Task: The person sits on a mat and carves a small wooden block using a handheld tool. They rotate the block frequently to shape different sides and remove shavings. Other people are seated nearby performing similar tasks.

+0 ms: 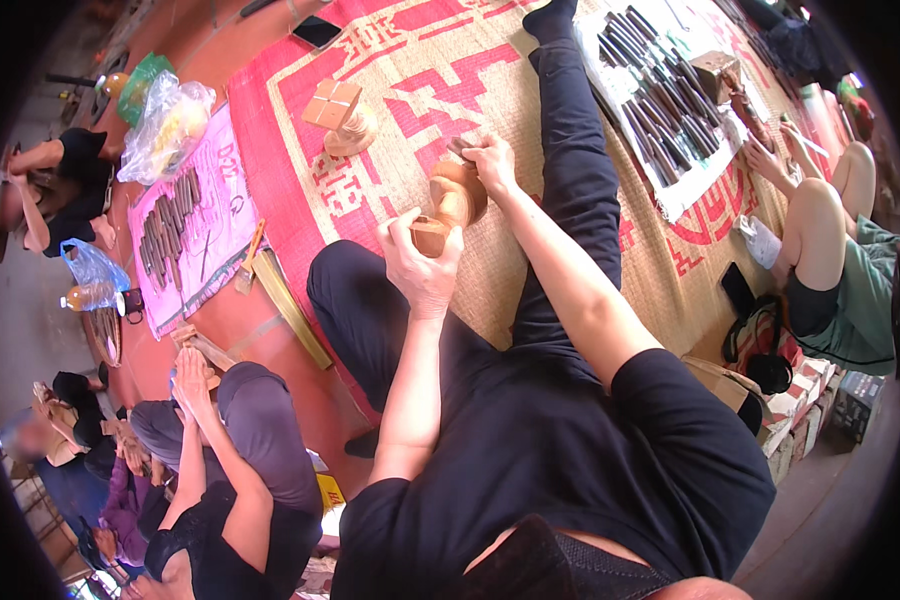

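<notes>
Above my lap is a pale carved wooden piece (452, 203) with rounded, curving forms and a flat-sided base. My left hand (420, 268) is closed around the base end, thumb and fingers on opposite sides. At the upper end, my right hand (491, 165) is closed, its fingers pinching a small grey-brown piece (460, 146) against the carving. What that small piece is I cannot make out. On the mat beyond my left hand stands another carved wooden piece (352, 130), with a square block top on a rounded lower part.
A red and tan woven mat (460, 60) lies under my legs. Rows of dark-handled carving tools (660, 95) rest on white cloth at right; more tools (173, 225) lie on a pink sheet at left. A phone (316, 32) is at the far edge. Co-workers sit on both sides.
</notes>
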Available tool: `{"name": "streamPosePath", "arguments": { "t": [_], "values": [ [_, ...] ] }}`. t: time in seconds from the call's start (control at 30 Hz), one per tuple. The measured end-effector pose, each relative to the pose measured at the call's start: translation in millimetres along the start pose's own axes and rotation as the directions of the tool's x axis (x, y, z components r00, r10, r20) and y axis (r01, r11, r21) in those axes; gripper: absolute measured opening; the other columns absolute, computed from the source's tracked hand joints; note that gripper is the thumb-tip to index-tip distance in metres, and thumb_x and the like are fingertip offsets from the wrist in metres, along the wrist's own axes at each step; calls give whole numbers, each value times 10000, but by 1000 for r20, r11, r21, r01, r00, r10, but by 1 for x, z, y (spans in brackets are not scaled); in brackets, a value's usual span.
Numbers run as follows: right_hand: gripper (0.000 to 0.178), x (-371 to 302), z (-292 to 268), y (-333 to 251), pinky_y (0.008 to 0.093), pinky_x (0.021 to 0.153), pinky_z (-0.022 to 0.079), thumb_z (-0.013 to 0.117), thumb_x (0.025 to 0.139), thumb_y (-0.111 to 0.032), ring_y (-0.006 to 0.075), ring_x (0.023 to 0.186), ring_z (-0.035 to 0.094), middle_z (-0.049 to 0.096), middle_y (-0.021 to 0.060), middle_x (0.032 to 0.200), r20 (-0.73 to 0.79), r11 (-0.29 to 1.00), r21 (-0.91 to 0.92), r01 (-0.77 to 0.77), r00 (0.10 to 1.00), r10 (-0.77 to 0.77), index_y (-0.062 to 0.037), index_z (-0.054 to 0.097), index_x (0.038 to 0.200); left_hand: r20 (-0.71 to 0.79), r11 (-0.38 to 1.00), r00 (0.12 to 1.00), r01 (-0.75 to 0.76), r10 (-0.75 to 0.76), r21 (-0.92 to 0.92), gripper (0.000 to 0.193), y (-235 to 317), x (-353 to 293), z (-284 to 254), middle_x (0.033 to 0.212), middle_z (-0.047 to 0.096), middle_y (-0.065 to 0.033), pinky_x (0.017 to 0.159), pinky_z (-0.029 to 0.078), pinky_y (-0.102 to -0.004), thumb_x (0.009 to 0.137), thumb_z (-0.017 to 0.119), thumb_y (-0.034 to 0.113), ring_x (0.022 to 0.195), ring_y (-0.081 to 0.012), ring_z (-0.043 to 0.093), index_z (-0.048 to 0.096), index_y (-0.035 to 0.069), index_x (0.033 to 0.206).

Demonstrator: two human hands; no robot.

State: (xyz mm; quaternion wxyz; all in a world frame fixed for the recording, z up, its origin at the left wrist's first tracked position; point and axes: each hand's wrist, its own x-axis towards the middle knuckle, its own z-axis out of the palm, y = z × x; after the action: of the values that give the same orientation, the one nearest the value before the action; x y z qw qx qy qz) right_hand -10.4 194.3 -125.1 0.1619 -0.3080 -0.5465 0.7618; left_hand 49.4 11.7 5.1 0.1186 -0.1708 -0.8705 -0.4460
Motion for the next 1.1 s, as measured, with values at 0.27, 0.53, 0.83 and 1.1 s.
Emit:
{"name": "streamPosePath", "arguments": {
  "t": [0.27, 0.53, 0.83, 1.1],
  "values": [
    [135, -33, 25, -19, 294, 672, 514, 661, 781, -73, 183, 806, 651, 684, 149, 913, 52, 920, -367, 139, 990, -129, 23, 571, 811, -30, 1000, 1000, -2, 3, 30, 485, -1, 6, 4, 984, 533, -128, 764, 503, -414, 682, 791, 250, 882, -313, 597, 551, 58, 1058],
    [164, -27, 15, -28, 304, 677, 510, 697, 751, -118, 188, 748, 638, 673, 132, 852, 25, 982, -188, -18, 999, 23, -6, 580, 774, -28, 1000, 1000, 5, -5, 28, 492, -7, 3, 1, 986, 527, -139, 766, 508, -422, 695, 782, 263, 886, -319, 597, 541, 58, 1072],
    [106, 7, 9, -9, 320, 633, 543, 611, 758, -7, 257, 817, 703, 689, 205, 964, -60, 1000, 23, 22, 998, -21, 13, 516, 715, 20, 1000, 1000, -20, 20, 20, 496, 1, 5, 4, 987, 526, -134, 764, 509, -420, 690, 783, 258, 891, -315, 598, 546, 53, 1074],
    [222, -23, 35, -28, 388, 759, 512, 668, 722, -143, 275, 887, 683, 701, 129, 815, 47, 774, -613, 156, 986, -162, 37, 583, 819, 6, 999, 1000, -20, 20, 36, 497, 1, 2, -2, 980, 527, -143, 765, 507, -421, 693, 784, 263, 889, -319, 596, 547, 47, 1073]
  ]
}}
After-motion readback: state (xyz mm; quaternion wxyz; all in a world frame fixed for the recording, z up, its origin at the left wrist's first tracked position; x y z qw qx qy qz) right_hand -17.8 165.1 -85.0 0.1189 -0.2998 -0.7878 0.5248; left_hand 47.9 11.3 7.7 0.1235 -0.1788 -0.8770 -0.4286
